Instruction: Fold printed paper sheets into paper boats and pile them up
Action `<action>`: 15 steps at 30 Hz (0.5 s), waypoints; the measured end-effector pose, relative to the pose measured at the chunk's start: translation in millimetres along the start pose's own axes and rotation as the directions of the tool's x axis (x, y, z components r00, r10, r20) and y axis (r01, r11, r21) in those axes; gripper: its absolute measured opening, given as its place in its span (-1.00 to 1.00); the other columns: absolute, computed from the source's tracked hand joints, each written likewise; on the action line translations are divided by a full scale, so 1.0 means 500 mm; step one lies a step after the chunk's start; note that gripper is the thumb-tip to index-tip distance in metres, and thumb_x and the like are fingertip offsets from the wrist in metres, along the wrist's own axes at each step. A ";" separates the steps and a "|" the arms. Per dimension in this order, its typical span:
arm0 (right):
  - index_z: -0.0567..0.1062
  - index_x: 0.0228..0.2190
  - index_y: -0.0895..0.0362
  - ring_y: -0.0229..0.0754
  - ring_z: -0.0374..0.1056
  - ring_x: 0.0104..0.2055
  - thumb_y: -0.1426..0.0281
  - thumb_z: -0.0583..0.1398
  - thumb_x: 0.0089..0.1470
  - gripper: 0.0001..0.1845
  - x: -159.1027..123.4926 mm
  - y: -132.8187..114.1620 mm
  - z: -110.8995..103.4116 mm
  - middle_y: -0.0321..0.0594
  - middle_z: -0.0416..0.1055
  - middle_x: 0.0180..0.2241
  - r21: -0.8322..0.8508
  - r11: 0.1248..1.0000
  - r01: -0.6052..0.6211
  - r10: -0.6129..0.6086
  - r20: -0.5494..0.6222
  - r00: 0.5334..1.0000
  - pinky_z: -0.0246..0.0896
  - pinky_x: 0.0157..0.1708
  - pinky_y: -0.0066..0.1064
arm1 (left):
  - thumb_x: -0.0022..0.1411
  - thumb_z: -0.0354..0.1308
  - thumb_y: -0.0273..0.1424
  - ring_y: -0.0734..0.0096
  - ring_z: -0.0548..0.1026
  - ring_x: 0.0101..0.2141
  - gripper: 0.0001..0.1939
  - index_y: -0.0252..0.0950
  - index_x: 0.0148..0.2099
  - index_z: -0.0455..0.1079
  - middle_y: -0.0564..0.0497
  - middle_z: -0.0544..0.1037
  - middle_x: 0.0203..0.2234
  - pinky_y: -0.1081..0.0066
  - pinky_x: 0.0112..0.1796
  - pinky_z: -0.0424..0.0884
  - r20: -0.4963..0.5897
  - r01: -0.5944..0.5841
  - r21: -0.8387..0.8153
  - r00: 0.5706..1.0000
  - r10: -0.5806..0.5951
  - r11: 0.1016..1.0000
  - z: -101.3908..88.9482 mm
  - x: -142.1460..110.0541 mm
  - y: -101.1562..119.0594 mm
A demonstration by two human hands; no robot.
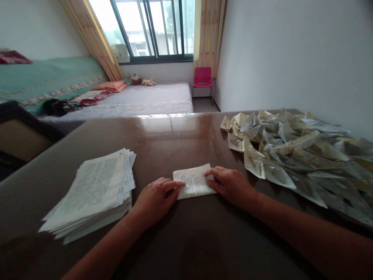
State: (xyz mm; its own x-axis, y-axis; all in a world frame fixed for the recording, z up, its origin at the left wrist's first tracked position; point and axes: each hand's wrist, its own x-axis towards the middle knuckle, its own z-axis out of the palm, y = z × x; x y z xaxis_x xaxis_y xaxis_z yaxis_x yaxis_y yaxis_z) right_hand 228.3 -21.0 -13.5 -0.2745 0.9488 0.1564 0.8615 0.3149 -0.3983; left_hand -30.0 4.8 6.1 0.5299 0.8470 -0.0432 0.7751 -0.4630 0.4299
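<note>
A printed sheet of paper (196,180), folded to a small rectangle, lies on the brown table before me. My left hand (155,197) holds its left edge, index finger stretched over the print and thumb at the lower corner. On the opposite side my right hand (231,186) grips the right edge, with fingertips on top of the print. Close by on the left is a stack of printed sheets (90,190), its edges uneven. Folded paper boats (276,144) are heaped to the right, beyond my right forearm.
The glossy table (171,136) reaches toward a bed (157,97) under the window. A pink chair (202,77) stands by the far wall. At the left is a dark-framed chair or similar piece (26,132), partly cut off.
</note>
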 end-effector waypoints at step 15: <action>0.48 -0.17 -0.04 -0.20 0.41 -0.35 0.18 0.13 0.17 -0.76 0.010 -0.008 -0.001 -0.29 0.49 -0.22 -0.052 0.998 -0.032 0.033 0.018 0.999 0.09 -0.40 -0.41 | 0.32 -0.07 -0.31 0.18 0.43 -0.14 -0.66 -0.04 0.02 0.45 -0.05 0.54 -0.23 0.27 -0.22 0.43 -0.110 -0.083 0.328 0.986 0.125 0.941 -0.003 -0.017 0.031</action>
State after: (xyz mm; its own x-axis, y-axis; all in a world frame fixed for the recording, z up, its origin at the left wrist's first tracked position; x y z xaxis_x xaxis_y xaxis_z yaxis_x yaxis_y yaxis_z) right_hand 224.0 -17.7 -10.6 -0.2539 0.9588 0.1272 0.8907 0.2830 -0.3558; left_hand -23.0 -9.0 14.2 0.5815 0.8060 0.1105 0.7985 -0.5915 0.1118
